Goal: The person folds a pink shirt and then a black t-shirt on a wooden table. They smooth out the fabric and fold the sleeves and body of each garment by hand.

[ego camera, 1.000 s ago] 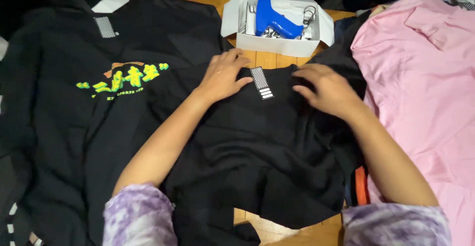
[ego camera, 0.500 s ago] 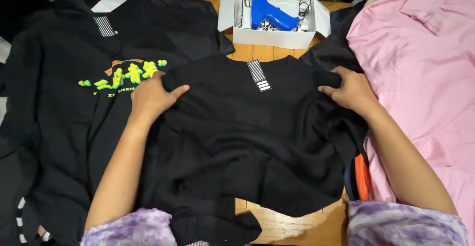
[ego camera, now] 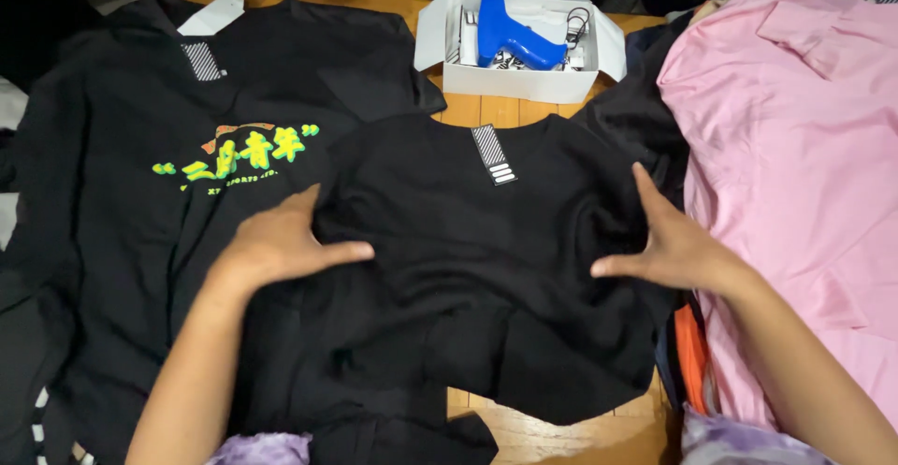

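A plain black T-shirt point(ego camera: 468, 268) lies flat on the wooden table point(ego camera: 552, 437), its striped neck label point(ego camera: 493, 154) facing up. My left hand point(ego camera: 281, 245) rests flat on the shirt's left side, fingers pointing right. On the shirt's right edge lies my right hand point(ego camera: 669, 245), palm down, thumb towards the middle. Both hands press the fabric and hold nothing.
A black shirt with a green and orange print point(ego camera: 234, 156) lies to the left, partly under the plain one. A white open box point(ego camera: 519, 49) with a blue tagging gun point(ego camera: 514, 39) stands at the back. Pink garments point(ego camera: 795, 166) are piled on the right.
Both hands slid outward from the collar to the shirt's sides, then down along it. The view has shifted slightly.
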